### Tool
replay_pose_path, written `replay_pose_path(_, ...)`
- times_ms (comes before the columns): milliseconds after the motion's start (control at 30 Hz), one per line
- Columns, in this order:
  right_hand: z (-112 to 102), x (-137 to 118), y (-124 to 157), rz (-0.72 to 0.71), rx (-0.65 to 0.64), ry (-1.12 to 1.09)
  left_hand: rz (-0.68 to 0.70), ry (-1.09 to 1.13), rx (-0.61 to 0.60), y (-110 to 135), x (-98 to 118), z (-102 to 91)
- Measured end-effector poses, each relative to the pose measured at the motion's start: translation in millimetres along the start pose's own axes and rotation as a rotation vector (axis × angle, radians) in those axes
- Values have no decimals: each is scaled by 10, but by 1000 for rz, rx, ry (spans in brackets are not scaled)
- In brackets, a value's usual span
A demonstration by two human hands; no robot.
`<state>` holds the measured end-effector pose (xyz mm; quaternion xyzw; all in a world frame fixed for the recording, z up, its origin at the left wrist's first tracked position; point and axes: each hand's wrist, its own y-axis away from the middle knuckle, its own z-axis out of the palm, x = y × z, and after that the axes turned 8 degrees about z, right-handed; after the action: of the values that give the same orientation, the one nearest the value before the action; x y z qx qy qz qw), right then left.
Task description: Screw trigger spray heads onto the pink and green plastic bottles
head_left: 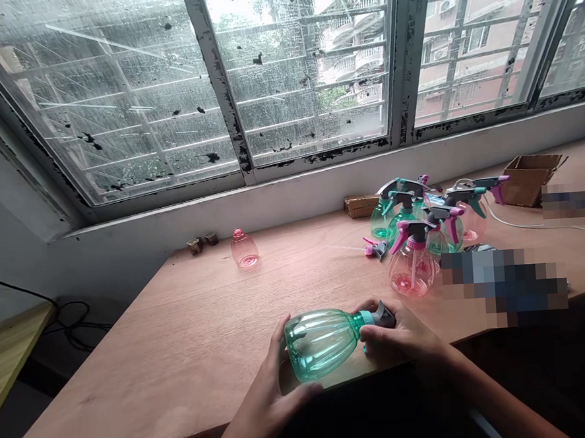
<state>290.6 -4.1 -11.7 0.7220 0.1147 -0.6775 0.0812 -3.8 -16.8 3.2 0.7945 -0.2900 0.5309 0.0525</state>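
Observation:
A clear green spray bottle point(322, 344) lies on its side in the air over the table's front edge, its neck pointing right. My left hand point(277, 385) is wrapped around the bottle's base, thumb below and fingers behind. At the neck, my right hand point(403, 331) grips the grey and teal spray head point(378, 316), which sits on the bottle's mouth. Whether the head is fully screwed on cannot be seen. A pink bottle without a head point(245, 249) stands at the back left. A loose pink and grey spray head point(375, 248) with its tube lies mid-table.
Several green and pink spray bottles with heads point(412, 271) stand together on the right. Behind them are a cardboard box point(531, 181), a brown block point(362, 206) and a white cable point(531, 226). Two small brown pieces point(195, 246) lie near the window wall. Blurred patches cover things at right.

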Motion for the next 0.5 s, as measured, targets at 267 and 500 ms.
replay_pose_path(267,4,25,-4,15,-9,-35,-6,20,-10,-2,-12,0)
replay_pose_path(500,8,5,-6,15,-1,-17,-9,34,-9,-4,15,4)
